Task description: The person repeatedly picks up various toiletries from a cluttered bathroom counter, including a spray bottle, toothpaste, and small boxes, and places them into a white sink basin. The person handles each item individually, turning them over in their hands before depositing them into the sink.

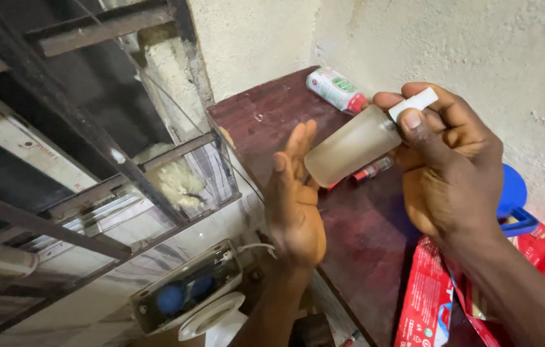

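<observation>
Bottle: a frosted, translucent spray bottle sits centre-right of the frame, tipped nearly sideways, its base angled down-left toward the open palm and its white nozzle cap up at the right.
Right hand: the right hand is clamped around the bottle's neck, thumb lying along the near side just below the cap, a fingertip riding on top of it, a grip that looks made for pressing the sprayer.
Left hand: the left hand stands flat and edge-on just beside the bottle's base, fingers straight and pressed together, holding nothing; the palm faces the bottle as if to catch what comes out.
Shelf: a dark reddish wooden shelf runs under both hands, from top centre down to bottom right.
On the shelf: a small white and green tube lies at the far end; a slim red and clear item peeks from beneath the bottle, too hidden to name.
Lower right: red printed packets and a blue plastic object crowd the corner.
Left half: rusty metal window bars; below them a white wall socket.
</observation>
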